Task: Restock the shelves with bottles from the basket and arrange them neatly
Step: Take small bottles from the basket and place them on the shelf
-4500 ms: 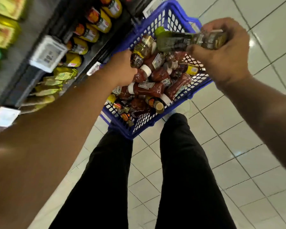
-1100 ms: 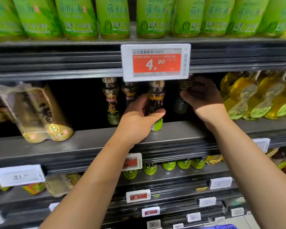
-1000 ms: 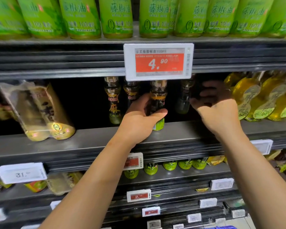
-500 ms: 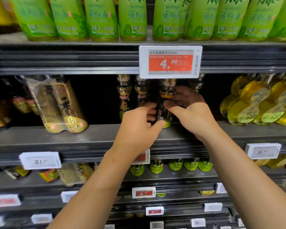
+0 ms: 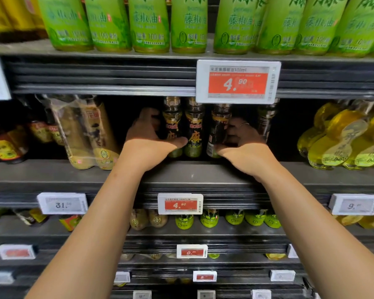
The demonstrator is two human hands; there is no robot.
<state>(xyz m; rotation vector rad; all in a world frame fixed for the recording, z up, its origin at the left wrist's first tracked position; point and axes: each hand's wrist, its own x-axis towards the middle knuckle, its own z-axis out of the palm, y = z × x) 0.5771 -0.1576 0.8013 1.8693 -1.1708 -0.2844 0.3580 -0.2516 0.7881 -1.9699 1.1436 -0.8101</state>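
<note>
Dark metal store shelves fill our view, each with ribbed front rails and clipped price tags. We reach both bare forearms up and forward to the middle shelf [image 5: 192, 173]. Our left hand [image 5: 148, 140] curls around the leftmost small dark bottle [image 5: 172, 126], with the thumb across its front and the fingers going behind it. Our right hand [image 5: 243, 143] curls around the third dark bottle [image 5: 217, 130]; a thin ring sits on one finger. Between the two hands one more dark bottle [image 5: 194, 128] stands upright and free, and a fourth bottle [image 5: 266, 121] stands just beside the right hand, partly hidden. These bottles are slim, of dark glass, with black and gold labels and green bands at the base. They stand in a row near the front edge of the shelf, under a red and white price tag [image 5: 238, 82] reading 4.90.

On the left of the same shelf lean clear plastic-wrapped packs [image 5: 82, 134] of pale oil. On the right are curved yellow oil bottles [image 5: 343, 137]. Above stands a tight row of green-labelled bottles [image 5: 149, 24]. Below we see small green caps [image 5: 209, 219] in a row.
</note>
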